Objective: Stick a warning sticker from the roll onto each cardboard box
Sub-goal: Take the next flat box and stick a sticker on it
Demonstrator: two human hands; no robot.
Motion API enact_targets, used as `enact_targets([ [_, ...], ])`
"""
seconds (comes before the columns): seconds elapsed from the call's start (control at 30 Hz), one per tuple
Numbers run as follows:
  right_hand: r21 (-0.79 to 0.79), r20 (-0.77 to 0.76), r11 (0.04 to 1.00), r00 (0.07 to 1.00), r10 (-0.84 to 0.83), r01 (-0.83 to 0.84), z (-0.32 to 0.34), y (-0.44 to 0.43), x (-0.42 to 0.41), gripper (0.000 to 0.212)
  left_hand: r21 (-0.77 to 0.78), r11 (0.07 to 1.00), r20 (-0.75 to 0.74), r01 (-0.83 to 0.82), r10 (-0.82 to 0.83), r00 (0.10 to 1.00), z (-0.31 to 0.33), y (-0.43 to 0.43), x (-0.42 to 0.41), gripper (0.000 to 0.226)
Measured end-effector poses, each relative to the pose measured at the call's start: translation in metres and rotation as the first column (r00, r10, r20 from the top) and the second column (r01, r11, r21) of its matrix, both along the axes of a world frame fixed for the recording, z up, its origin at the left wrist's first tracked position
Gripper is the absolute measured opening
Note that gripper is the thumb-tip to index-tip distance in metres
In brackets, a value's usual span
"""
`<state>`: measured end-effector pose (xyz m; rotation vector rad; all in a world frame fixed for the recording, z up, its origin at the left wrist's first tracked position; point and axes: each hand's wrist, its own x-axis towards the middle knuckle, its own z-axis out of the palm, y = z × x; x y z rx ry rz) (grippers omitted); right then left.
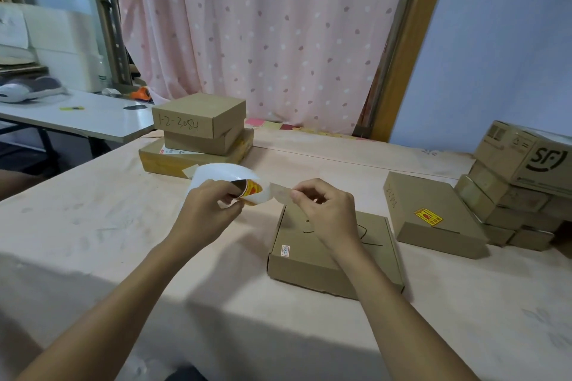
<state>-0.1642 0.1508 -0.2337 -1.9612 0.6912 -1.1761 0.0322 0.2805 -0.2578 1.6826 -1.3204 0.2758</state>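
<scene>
My left hand (210, 206) grips a white sticker roll (227, 178) held above the table; a yellow and red warning sticker (252, 189) shows on its inner side. My right hand (325, 207) pinches a pale strip (278, 192) that comes off the roll. Right under my right hand lies a flat cardboard box (309, 263) with black pen marks and a small white label, no warning sticker visible on it. To its right a second flat box (433, 213) carries a yellow warning sticker (428, 216).
A stack of three cardboard boxes (198, 130) stands at the back left of the pink-covered table (93, 226). More boxes, one marked SF (526, 158), are piled at the right edge. A white side table (77, 116) stands further left; a pink curtain hangs behind.
</scene>
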Motion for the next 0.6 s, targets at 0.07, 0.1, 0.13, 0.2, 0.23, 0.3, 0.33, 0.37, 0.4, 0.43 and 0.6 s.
enact_targets([
  [0.07, 0.054, -0.004, 0.999, 1.000, -0.002, 0.002, -0.004, -0.004, -0.006, 0.010, 0.056, 0.998, -0.027, -0.039, 0.041, 0.999, -0.008, 0.000, 0.006, 0.009],
  [0.1, 0.084, 0.000, 0.996, 1.000, -0.002, 0.002, -0.006, -0.007, -0.009, 0.011, 0.090, 0.994, -0.021, -0.056, 0.058, 0.998, -0.012, 0.000, 0.009, 0.006],
  [0.13, 0.110, 0.003, 0.994, 1.000, 0.000, -0.001, -0.007, -0.008, -0.011, 0.013, 0.120, 0.990, -0.005, -0.073, 0.074, 0.997, -0.017, 0.000, 0.012, 0.008],
  [0.2, 0.141, -0.002, 0.990, 1.000, 0.021, -0.020, -0.010, -0.013, -0.016, 0.016, 0.163, 0.982, 0.027, -0.097, 0.094, 0.995, -0.029, 0.000, 0.017, 0.006],
  [0.23, 0.146, -0.010, 0.989, 0.999, 0.039, -0.037, -0.012, -0.015, -0.017, 0.018, 0.178, 0.979, 0.033, -0.103, 0.099, 0.995, -0.035, -0.001, 0.019, 0.004],
  [0.3, 0.151, -0.027, 0.986, 0.997, 0.072, -0.067, -0.014, -0.017, -0.020, 0.020, 0.198, 0.974, 0.017, -0.109, 0.108, 0.994, -0.048, -0.002, 0.021, 0.004],
  [0.33, 0.152, -0.029, 0.986, 0.996, 0.080, -0.074, -0.015, -0.019, -0.021, 0.020, 0.205, 0.971, 0.005, -0.120, 0.121, 0.993, -0.052, -0.003, 0.022, 0.006],
  [0.37, 0.153, -0.025, 0.985, 0.996, 0.083, -0.078, -0.016, -0.020, -0.022, 0.020, 0.213, 0.968, -0.002, -0.131, 0.134, 0.991, -0.055, -0.004, 0.022, 0.008],
  [0.4, 0.159, -0.017, 0.984, 0.996, 0.084, -0.080, -0.016, -0.021, -0.024, 0.018, 0.223, 0.965, -0.002, -0.136, 0.140, 0.990, -0.056, -0.005, 0.022, 0.011],
  [0.43, 0.170, -0.008, 0.982, 0.997, 0.083, -0.080, -0.017, -0.022, -0.025, 0.015, 0.235, 0.962, 0.008, -0.140, 0.143, 0.990, -0.057, -0.006, 0.022, 0.013],
  [0.6, 0.196, 0.000, 0.978, 0.997, 0.071, -0.070, -0.021, -0.027, -0.030, 0.014, 0.255, 0.952, 0.103, -0.168, 0.146, 0.984, -0.056, -0.005, 0.015, 0.021],
])
